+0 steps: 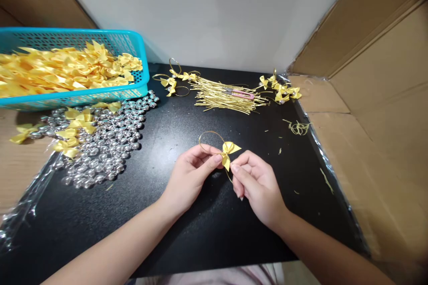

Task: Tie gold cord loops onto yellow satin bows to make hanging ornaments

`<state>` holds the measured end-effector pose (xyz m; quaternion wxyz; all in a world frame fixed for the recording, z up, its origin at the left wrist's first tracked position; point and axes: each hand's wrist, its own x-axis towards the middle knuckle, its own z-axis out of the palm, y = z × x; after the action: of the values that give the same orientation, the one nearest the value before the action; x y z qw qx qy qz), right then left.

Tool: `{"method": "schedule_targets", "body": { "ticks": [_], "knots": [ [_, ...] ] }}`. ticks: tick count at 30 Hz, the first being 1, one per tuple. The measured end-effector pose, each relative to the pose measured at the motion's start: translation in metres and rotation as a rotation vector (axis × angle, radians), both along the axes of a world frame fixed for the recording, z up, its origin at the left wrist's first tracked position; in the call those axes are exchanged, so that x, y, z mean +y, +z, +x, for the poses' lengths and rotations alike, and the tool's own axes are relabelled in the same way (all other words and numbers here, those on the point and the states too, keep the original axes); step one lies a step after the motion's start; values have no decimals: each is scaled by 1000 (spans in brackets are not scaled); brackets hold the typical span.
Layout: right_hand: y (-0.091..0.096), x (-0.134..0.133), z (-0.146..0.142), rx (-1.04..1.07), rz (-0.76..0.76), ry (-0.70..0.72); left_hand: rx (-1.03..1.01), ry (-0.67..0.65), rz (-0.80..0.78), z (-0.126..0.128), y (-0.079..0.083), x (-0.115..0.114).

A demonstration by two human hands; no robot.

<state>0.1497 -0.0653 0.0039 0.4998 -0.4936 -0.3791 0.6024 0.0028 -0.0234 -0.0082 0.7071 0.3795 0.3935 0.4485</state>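
Note:
Over the black tabletop (187,231) my two hands meet at a yellow ribbon bow (228,148). My left hand (197,169) pinches the bow at its left side, thumb and forefinger together. A thin gold cord (211,132) curves up in a loop above those fingers, and a short end hangs below the bow. At the bow's lower right, my right hand (256,182) has its thumb and forefinger closed on what looks like the cord; the exact point of grip is partly hidden by the fingers.
A blue basket (146,62) full of yellow bows stands at the back left. Silver beads (96,156) with several bows spread before it. Gold cords (224,98) lie at the back under pink-handled snippers (243,94). Looped bows (282,91) lie right, near cord scraps (298,128).

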Motion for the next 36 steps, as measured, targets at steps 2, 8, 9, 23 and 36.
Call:
{"method": "schedule_targets", "body": {
  "ticks": [2,8,9,23,36],
  "knots": [
    [0,0,-1,22,-2,-6,-9,-5,-13,1,0,0],
    [-4,0,-1,98,7,0,-20,-10,-39,1,1,-1],
    [-5,0,-1,112,14,3,-27,-12,-50,1,1,-1],
    [-8,1,-3,199,14,23,-196,-44,-212,5,5,-2],
    [-7,1,-2,98,-17,-6,231,-49,204,-3,17,-2]
  ]
}}
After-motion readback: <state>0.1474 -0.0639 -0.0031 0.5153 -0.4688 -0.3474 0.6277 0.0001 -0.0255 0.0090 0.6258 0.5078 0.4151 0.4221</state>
